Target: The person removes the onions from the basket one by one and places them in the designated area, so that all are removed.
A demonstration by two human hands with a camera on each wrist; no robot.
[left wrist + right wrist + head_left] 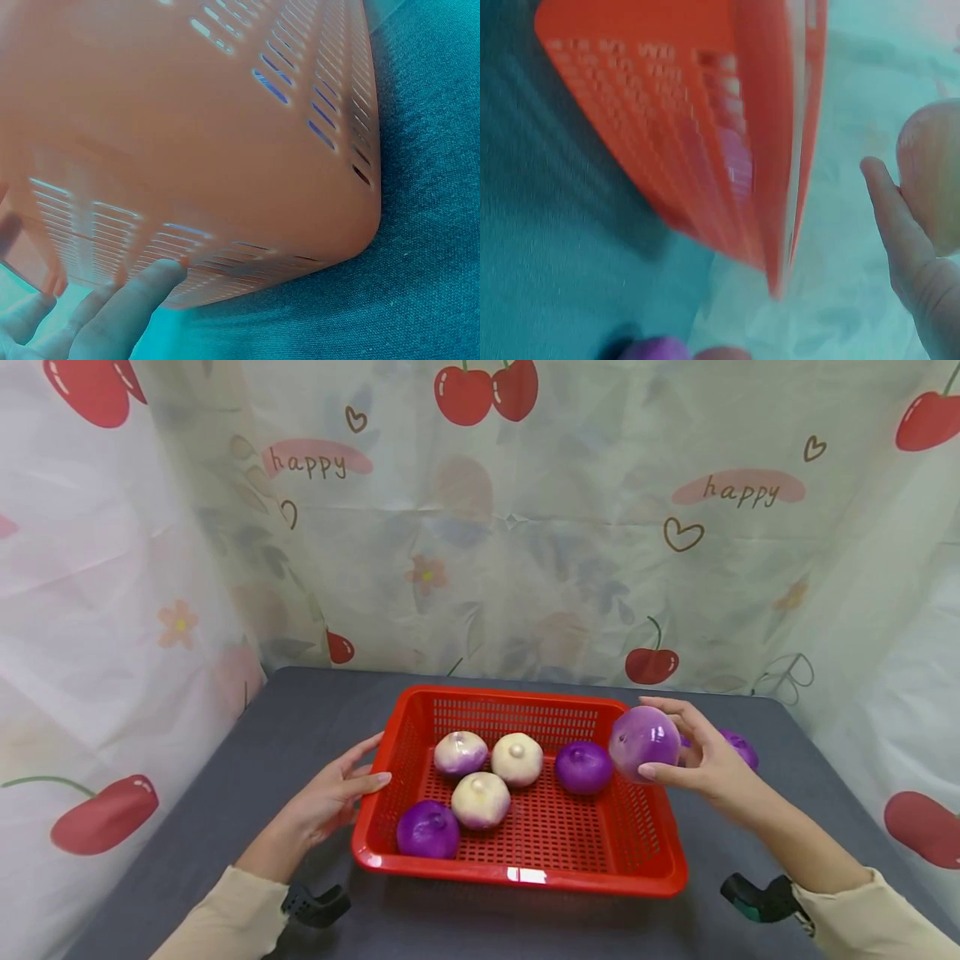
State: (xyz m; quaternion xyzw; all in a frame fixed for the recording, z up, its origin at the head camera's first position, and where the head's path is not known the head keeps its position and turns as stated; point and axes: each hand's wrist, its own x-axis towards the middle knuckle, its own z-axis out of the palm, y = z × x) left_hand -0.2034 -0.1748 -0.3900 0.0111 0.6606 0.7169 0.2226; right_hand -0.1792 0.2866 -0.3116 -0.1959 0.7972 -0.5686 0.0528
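Note:
A red plastic basket (525, 883) stands on the table. My left hand (330, 793) grips its left end, the thumb over the rim and the other fingers against the slotted outer wall, as the left wrist view shows. Above the basket's right rim, my right hand (701, 752) holds a glossy light-purple onion (643, 745) between thumb and fingers. Inside the basket lie a dark purple onion (583, 767) at the right, another purple onion (428, 829) at the front left, and three cream-and-purple onions, one of them a cream onion (481, 800) in the middle.
More purple onions (741, 748) lie on the table right of the basket, partly hidden by my right hand. The dark grey table (307, 710) is enclosed by a printed curtain (525, 568) at the back and sides.

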